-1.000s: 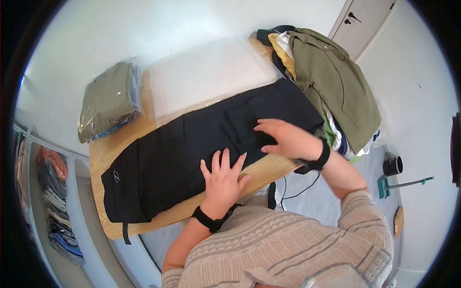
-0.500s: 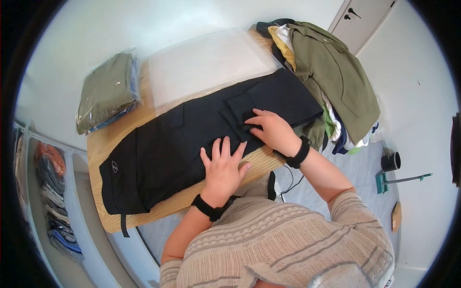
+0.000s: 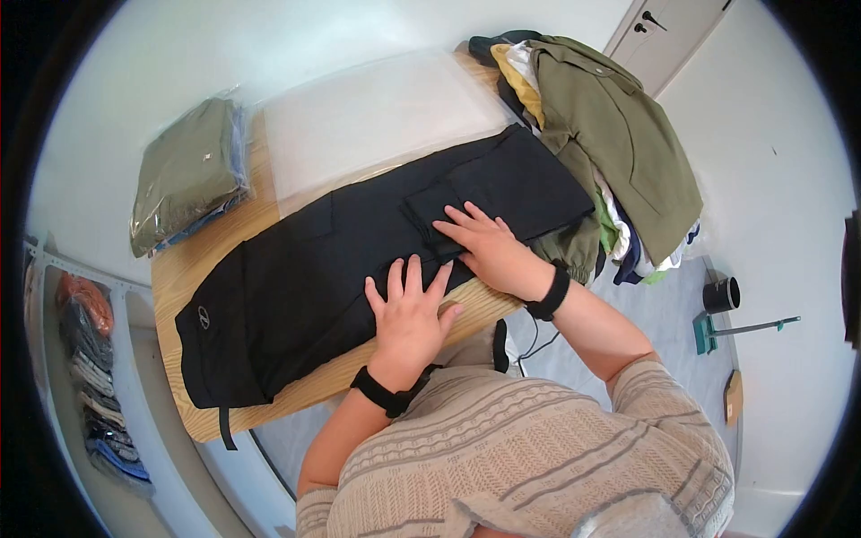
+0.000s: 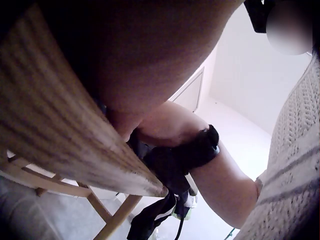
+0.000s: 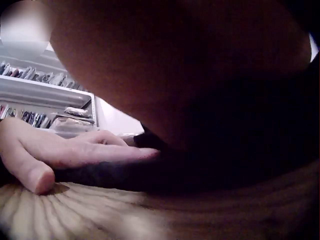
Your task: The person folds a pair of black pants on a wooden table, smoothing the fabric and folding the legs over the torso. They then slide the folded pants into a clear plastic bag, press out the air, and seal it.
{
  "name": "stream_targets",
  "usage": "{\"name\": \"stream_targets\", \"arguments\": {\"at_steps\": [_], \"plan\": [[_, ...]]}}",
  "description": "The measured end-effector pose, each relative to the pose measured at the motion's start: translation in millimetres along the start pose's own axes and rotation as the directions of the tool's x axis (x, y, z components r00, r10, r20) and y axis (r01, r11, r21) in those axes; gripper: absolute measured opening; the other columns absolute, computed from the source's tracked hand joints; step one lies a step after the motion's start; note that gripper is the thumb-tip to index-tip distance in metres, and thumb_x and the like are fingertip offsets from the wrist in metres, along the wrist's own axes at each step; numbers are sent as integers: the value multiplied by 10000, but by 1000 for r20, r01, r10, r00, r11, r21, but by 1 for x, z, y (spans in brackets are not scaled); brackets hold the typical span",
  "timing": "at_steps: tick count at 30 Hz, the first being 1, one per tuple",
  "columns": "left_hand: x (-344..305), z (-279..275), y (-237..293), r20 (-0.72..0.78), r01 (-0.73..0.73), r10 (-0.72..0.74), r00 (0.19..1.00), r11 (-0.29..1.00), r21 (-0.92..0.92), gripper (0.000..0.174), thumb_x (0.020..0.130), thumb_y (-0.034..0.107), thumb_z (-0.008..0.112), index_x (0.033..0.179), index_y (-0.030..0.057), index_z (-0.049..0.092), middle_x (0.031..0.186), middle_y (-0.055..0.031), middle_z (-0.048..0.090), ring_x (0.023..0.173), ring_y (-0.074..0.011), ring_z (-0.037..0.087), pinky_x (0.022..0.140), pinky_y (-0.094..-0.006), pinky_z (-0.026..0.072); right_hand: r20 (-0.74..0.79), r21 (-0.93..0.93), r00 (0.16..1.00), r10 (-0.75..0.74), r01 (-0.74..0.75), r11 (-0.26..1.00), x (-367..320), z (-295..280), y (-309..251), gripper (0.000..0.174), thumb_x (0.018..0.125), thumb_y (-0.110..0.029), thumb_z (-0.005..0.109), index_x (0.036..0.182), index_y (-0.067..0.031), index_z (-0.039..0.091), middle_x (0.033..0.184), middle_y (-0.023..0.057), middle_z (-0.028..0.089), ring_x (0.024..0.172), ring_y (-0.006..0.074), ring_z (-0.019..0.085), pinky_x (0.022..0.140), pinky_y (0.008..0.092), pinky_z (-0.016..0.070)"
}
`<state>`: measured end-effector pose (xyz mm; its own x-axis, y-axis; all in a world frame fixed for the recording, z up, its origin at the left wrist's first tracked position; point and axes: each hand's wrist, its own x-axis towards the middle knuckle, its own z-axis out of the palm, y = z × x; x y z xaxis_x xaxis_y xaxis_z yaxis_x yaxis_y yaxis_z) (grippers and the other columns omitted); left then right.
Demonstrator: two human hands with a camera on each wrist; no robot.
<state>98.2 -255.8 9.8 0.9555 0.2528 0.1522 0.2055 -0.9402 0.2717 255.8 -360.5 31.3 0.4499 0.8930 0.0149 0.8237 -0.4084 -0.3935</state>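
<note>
Black trousers [image 3: 296, 278] lie lengthwise along the wooden table in the head view, with a small round logo near the waistband at the left end. Their leg end is folded back over itself at the right. My left hand [image 3: 408, 314] rests on the near edge of the cloth, fingers spread and straight. Just to its right, my right hand [image 3: 498, 251] lies with extended fingers on the folded-over leg [image 3: 502, 184]. Neither hand grips anything. From the right wrist, the left hand [image 5: 75, 150] shows low over the table, its thumb at the wood.
Clear plastic bags [image 3: 386, 117] lie flat behind the trousers. Bagged folded clothes [image 3: 193, 166] sit at the table's back left. A heap with an olive garment [image 3: 619, 152] fills the right end. Shelves [image 3: 134, 359] of clothes stand at the left; a dustpan [image 3: 706, 334] is on the floor.
My right hand has moved left and come down flat onto the folded trouser leg. The left hand keeps its place on the cloth. The folded leg end looks flatter.
</note>
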Motion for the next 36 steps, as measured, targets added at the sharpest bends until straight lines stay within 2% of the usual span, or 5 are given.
{"name": "stream_targets", "arguments": {"at_steps": [14,18,23,28,36], "plan": [[-14,-9,-13,-38,1,-1,999,1000,8,617,797,403,677,1315,114,508,1347,-145,459,1273,-315,387,1010,-652,254,17,-74,998,55,-54,996,4,10,-26,584,903,-148,548,1451,-207,354,1517,175,279,1394,422,244,1012,694,280],[-35,-29,-37,10,19,-19,1000,1000,17,595,790,379,687,1297,117,519,1342,-137,458,1284,-317,383,1020,-655,253,68,75,991,-111,106,992,-20,-24,-37,635,894,-364,600,1434,-116,375,1493,216,310,1403,402,245,1095,581,242],[-42,-41,-48,32,135,-133,991,989,-68,694,771,292,724,1378,130,429,1324,-171,445,1284,-349,370,1088,-595,222,37,241,997,-61,51,969,-23,-114,16,421,863,-299,668,1187,-36,612,1126,178,651,1026,313,625,879,356,492],[-25,-45,-42,30,88,-88,996,996,-15,786,758,275,739,1454,187,385,1188,-173,485,1135,-353,434,1038,-565,282,188,226,978,90,-133,965,39,-142,89,398,878,-181,661,1231,-18,579,978,74,647,841,138,574,769,272,479],[-19,-47,-45,87,78,-80,993,997,29,704,772,314,725,1416,237,451,1161,-168,471,1113,-354,434,994,-556,323,289,347,954,78,-180,920,98,-96,141,485,892,-301,672,1289,-79,503,1157,98,599,903,152,555,787,290,467]]}}
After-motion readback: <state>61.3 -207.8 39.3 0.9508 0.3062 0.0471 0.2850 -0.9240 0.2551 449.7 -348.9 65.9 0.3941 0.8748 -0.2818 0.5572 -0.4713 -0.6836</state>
